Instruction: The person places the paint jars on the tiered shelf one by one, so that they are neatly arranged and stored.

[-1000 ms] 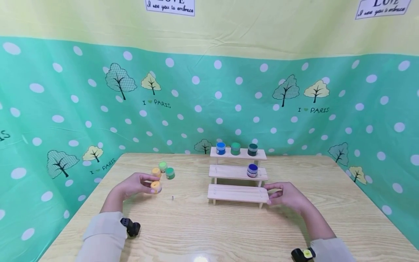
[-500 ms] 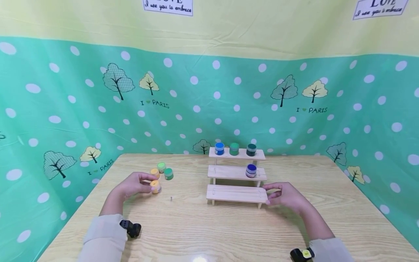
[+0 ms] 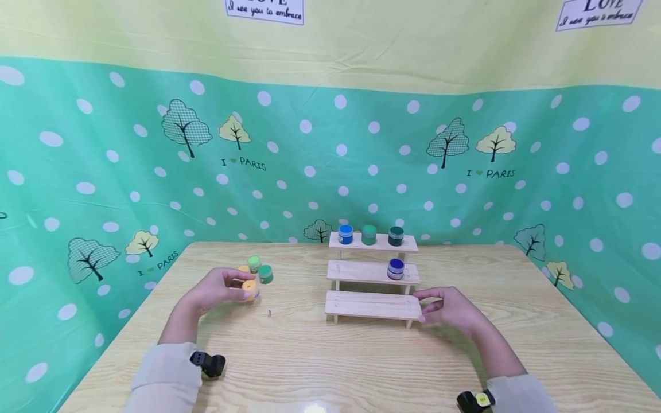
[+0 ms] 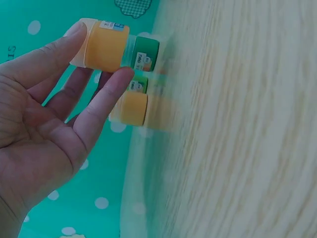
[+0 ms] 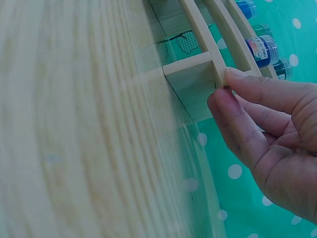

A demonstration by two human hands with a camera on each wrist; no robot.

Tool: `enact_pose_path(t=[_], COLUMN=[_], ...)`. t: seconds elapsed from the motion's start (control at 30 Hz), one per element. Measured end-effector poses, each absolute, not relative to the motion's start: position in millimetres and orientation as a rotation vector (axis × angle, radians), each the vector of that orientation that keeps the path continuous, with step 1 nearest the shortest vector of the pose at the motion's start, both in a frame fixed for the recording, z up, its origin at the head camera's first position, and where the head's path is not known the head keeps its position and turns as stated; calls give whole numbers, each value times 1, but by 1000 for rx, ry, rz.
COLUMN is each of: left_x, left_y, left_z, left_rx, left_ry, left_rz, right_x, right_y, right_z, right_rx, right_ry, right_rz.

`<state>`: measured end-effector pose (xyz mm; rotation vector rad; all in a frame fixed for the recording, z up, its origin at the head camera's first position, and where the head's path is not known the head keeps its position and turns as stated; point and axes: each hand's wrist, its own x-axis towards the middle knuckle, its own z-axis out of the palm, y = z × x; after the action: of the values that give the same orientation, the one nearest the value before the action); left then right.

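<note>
Pinching one orange jar (image 3: 250, 287), the left hand (image 3: 216, 291) could drop it if fingers slip; the right hand (image 3: 451, 310), gripping the wooden stand (image 3: 372, 304), could jolt its jars (image 3: 369, 235) by tugging.

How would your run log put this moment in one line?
left grip: holds orange jar; right grip: pinches end of bottom shelf; top shelf: three jars; middle shelf: dark blue jar

I see a dotted green cloth (image 3: 330, 137), yellow above, hanging at twelve o'clock beyond the wood-grained tabletop (image 3: 330, 358), a lettered panel (image 3: 264, 10) near eleven. Towards nine on the tabletop lies a tiny object (image 3: 269, 313); a glint (image 3: 315, 408) shows at six.
</note>
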<state>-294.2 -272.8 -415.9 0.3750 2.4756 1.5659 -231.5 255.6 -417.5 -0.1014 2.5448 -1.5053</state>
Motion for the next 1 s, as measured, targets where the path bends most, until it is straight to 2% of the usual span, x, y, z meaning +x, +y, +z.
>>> enact_pose_path(t=[1.0], left_x=[-277], left_y=[-220], left_z=[-400], left_rx=[588], left_ry=[2532], left_rz=[1512], right_x=[-231], right_y=[256], right_z=[-416], right_rx=[-125], right_ry=[2521], right_rz=[-1523])
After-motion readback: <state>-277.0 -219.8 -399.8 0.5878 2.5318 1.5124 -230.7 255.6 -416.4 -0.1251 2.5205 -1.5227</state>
